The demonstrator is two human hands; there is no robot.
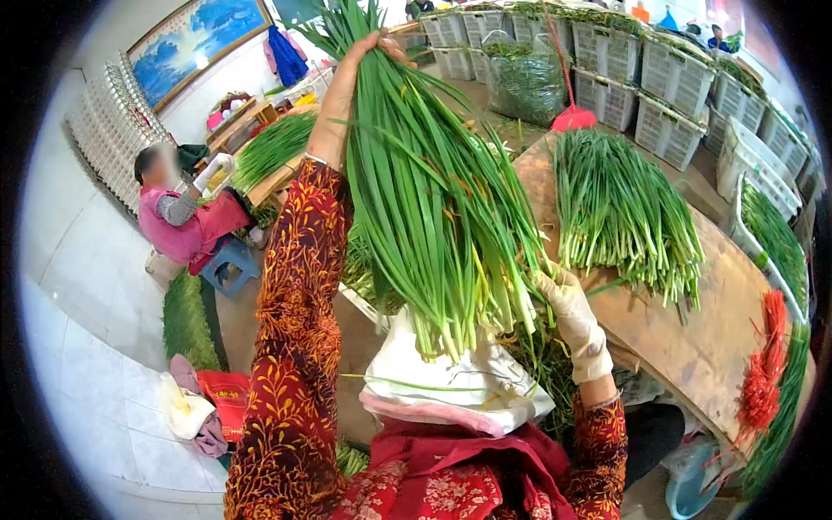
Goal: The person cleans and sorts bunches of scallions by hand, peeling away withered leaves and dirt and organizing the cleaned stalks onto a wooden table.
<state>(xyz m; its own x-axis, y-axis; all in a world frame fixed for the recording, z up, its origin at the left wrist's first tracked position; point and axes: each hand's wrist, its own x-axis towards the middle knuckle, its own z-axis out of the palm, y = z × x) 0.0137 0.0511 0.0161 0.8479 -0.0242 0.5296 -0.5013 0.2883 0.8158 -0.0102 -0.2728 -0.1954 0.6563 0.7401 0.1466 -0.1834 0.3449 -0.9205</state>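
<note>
The chive bunch (433, 199) hangs lengthwise from my raised left hand (360, 65), clenched round its leaf tips; my gloved right hand (563, 299) seems to pinch stalks near the lower, whitish ends.

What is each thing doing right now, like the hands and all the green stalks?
Left hand: raised, fingers shut around the leaf tips of the hanging bunch.
Right hand in a pale glove: touching the bunch's lower stalks.
Long green chive bunch: held up, hanging white ends down.
Second pile of green chives: lying flat on the wooden board.
Red ties: lying loose in a heap at the board's edge.
White plastic crates: stacked, some filled with greens.
</note>
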